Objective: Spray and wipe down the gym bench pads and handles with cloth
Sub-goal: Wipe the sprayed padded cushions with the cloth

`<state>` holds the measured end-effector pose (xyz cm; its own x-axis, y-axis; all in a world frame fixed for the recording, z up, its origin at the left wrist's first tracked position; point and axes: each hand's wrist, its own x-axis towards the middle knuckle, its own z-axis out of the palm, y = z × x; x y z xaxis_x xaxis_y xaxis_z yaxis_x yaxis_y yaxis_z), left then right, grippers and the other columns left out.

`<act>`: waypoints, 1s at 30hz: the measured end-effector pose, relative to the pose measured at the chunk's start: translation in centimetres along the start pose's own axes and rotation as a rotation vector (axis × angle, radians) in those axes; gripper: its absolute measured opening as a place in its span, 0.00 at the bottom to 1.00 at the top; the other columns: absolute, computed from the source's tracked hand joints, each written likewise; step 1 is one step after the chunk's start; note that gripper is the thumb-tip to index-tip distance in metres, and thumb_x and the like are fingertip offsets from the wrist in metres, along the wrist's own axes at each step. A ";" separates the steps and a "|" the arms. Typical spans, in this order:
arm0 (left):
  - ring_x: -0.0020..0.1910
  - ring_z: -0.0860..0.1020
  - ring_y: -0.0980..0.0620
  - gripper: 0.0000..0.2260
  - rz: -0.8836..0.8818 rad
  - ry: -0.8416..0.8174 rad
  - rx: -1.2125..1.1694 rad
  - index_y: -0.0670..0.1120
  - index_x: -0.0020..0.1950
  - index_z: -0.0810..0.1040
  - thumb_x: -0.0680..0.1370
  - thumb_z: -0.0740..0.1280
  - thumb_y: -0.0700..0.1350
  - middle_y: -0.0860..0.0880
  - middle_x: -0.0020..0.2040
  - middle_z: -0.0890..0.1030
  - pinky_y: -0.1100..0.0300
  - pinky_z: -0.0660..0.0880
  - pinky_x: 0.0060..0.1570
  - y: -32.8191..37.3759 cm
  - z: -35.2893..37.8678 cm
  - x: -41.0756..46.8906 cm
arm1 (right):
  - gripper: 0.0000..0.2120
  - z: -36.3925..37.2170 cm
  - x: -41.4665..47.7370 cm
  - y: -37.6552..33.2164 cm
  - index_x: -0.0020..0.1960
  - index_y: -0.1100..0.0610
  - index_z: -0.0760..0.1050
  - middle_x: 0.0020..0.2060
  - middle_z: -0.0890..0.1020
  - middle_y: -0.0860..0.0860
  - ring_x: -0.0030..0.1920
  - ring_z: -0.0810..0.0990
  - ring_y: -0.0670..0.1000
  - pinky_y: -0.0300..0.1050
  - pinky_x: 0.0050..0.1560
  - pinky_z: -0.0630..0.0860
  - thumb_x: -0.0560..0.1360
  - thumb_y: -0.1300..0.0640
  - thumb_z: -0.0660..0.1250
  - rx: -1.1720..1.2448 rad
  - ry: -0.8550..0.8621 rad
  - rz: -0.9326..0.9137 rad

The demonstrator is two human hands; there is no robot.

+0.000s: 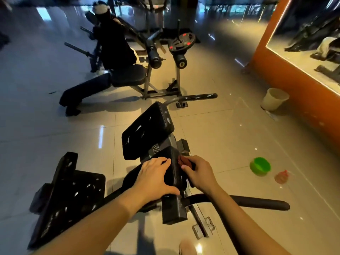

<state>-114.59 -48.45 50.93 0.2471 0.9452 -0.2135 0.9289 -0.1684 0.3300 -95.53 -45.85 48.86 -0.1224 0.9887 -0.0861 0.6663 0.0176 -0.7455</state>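
Bunching a dark red-brown cloth (184, 161) against the right flank of the small black pad (172, 153) at the middle of the bench, just beside the pad's stitched seam. Pinching that cloth with the right hand (199, 174), fingers curled tight round it, knuckles up, fingertips buried in the folds. Bracing the same pad with the left hand (156, 178), palm down across its top, fingers fairly straight and slightly apart, tips reaching almost to the cloth, thumb lying along the pad's near edge.

Working just below a larger black pad (147, 131), tilted up and flecked with pale tears in its vinyl, and to the right of a torn pad (79, 192) at lower left. Leaning over a black foam handle (257, 201) jutting rightward under the right wrist.

Sharing the tiled floor with a green bowl (260, 166), a pinkish mesh bundle (281, 177) near it, and a white bucket (275, 99) by the orange wall (272, 70). Facing a second bench (128, 76) farther back, with a person in dark clothes (114, 48) sitting on it. Failing to read the red marks on the weight plate (181, 42), blurred as they are.
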 end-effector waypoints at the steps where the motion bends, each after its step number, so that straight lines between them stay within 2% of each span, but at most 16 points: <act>1: 0.80 0.55 0.50 0.52 -0.005 -0.001 -0.004 0.52 0.83 0.56 0.67 0.72 0.73 0.53 0.81 0.59 0.49 0.53 0.80 0.0 0.0 0.0 | 0.13 -0.3 0.1 0.0 0.63 0.52 0.81 0.55 0.84 0.50 0.55 0.81 0.53 0.48 0.55 0.76 0.79 0.55 0.70 -0.011 -0.004 -0.024; 5: 0.80 0.55 0.51 0.52 -0.023 -0.013 -0.026 0.52 0.83 0.55 0.67 0.72 0.72 0.53 0.81 0.59 0.48 0.54 0.80 0.0 0.1 0.0 | 0.12 -0.9 -0.3 -0.2 0.62 0.49 0.79 0.53 0.84 0.46 0.53 0.81 0.49 0.50 0.55 0.79 0.78 0.54 0.69 -0.022 -0.012 -0.115; 9: 0.80 0.55 0.52 0.51 -0.047 -0.010 -0.059 0.54 0.83 0.56 0.67 0.73 0.71 0.54 0.81 0.59 0.51 0.53 0.80 -0.1 0.2 -0.1 | 0.14 -1.4 -3.0 -0.3 0.65 0.46 0.79 0.55 0.81 0.45 0.54 0.78 0.46 0.43 0.56 0.77 0.80 0.52 0.67 -0.130 -0.119 -0.262; 12: 0.80 0.54 0.52 0.51 -0.073 -0.019 -0.072 0.55 0.83 0.56 0.67 0.74 0.70 0.55 0.81 0.59 0.51 0.54 0.80 0.1 0.4 0.0 | 0.15 -1.9 -4.7 0.4 0.66 0.45 0.78 0.53 0.79 0.44 0.53 0.76 0.45 0.42 0.55 0.75 0.80 0.49 0.66 -0.194 -0.207 -0.348; 16: 0.81 0.52 0.52 0.51 -0.121 -0.060 -0.085 0.54 0.84 0.53 0.68 0.75 0.68 0.55 0.82 0.56 0.51 0.51 0.80 0.5 0.2 0.0 | 0.12 -1.2 0.3 0.6 0.61 0.49 0.79 0.51 0.79 0.46 0.51 0.76 0.47 0.39 0.47 0.69 0.80 0.49 0.67 -0.226 -0.083 -0.374; 20: 0.81 0.52 0.52 0.51 -0.160 -0.070 -0.127 0.54 0.84 0.52 0.69 0.76 0.66 0.56 0.82 0.54 0.53 0.49 0.79 0.9 0.3 -0.2 | 0.08 -0.5 6.7 -0.4 0.56 0.54 0.80 0.49 0.80 0.50 0.49 0.80 0.53 0.42 0.43 0.65 0.80 0.52 0.68 -0.249 -0.024 -0.251; 24: 0.81 0.51 0.54 0.50 -0.166 -0.054 -0.168 0.55 0.84 0.52 0.70 0.75 0.66 0.57 0.82 0.54 0.53 0.48 0.78 0.8 0.4 -0.5 | 0.10 -1.1 2.0 0.7 0.60 0.50 0.80 0.48 0.77 0.45 0.47 0.74 0.46 0.41 0.46 0.69 0.80 0.51 0.67 -0.162 -0.113 -0.355; 28: 0.81 0.50 0.55 0.50 -0.163 -0.053 -0.206 0.55 0.84 0.52 0.70 0.76 0.65 0.57 0.82 0.54 0.53 0.48 0.78 0.9 0.4 -0.7 | 0.12 -2.4 -3.5 2.4 0.62 0.46 0.79 0.48 0.76 0.40 0.48 0.73 0.42 0.35 0.48 0.71 0.80 0.48 0.66 -0.131 -0.303 -0.466; 30: 0.81 0.49 0.55 0.49 -0.169 -0.062 -0.203 0.55 0.84 0.52 0.71 0.76 0.64 0.58 0.82 0.53 0.53 0.47 0.78 1.2 0.2 -0.8 | 0.12 -2.2 -1.8 2.1 0.61 0.47 0.80 0.48 0.76 0.41 0.48 0.74 0.43 0.38 0.48 0.72 0.79 0.48 0.67 -0.160 -0.259 -0.479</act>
<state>-113.65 -49.44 51.29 0.1157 0.9350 -0.3352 0.8857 0.0556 0.4610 -92.30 -47.27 48.94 -0.6015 0.7964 0.0632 0.5925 0.4977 -0.6334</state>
